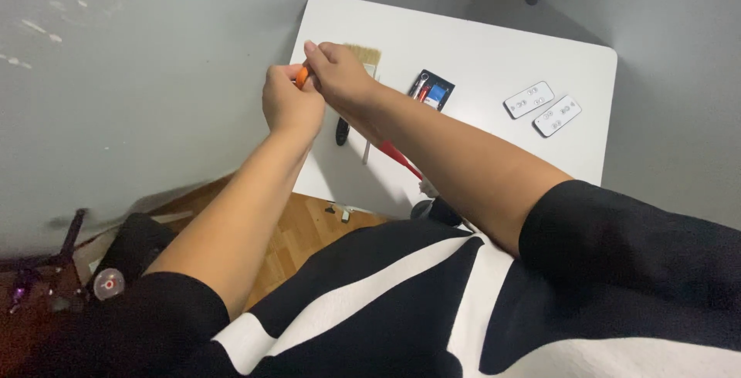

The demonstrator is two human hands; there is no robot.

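Both hands meet left of centre in the upper frame, the left hand (289, 104) and right hand (338, 73) closed around a small orange item (301, 77). Just beyond lies a brush (363, 54) on the white counter (478, 61); two white cards (543, 108) sit upper right.

Take the white table (494, 61) as your landmark. On it, toward its far right, you see two white rectangular cards (542, 108) lying side by side, slightly apart. Near the table's middle lies a small black packet (434, 91) with blue and red parts. Toward the near left you find a paintbrush (366, 55) with pale bristles, and a red-handled tool (400, 159) close to the table's near edge. Below that edge, wooden flooring (305, 231) shows. A grey floor (139, 77) spreads left of the table.
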